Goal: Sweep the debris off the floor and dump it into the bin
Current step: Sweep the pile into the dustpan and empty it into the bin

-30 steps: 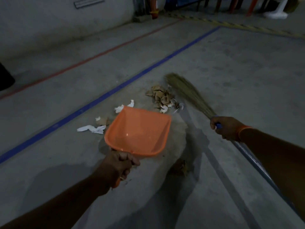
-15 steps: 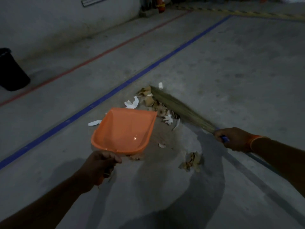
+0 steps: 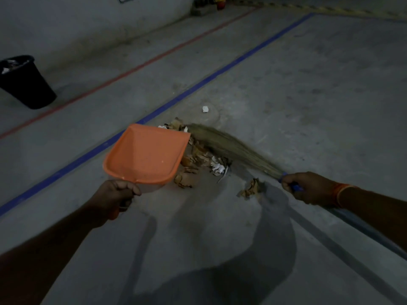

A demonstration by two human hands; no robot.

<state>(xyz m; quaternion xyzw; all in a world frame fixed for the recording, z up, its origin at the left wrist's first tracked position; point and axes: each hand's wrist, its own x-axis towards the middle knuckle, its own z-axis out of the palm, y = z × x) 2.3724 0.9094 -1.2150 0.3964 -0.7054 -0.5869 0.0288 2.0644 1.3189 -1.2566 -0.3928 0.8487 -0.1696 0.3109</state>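
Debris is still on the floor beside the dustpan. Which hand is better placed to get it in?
Right. The right hand grips the broom, whose bristles lie against the debris pile; the left hand holds the empty dustpan.

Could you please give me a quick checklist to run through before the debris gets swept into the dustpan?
1. Left hand grips the dustpan handle: ok.
2. Right hand grips the broom at the blue collar: ok.
3. Dustpan mouth faces the debris pile: ok.
4. Dustpan lip flat on the floor: cannot tell.
5. All debris gathered: not ok; a white scrap lies beyond the pile and a brown clump sits behind the bristles.
6. Bin within view and upright for dumping: ok, standing far left near the wall.
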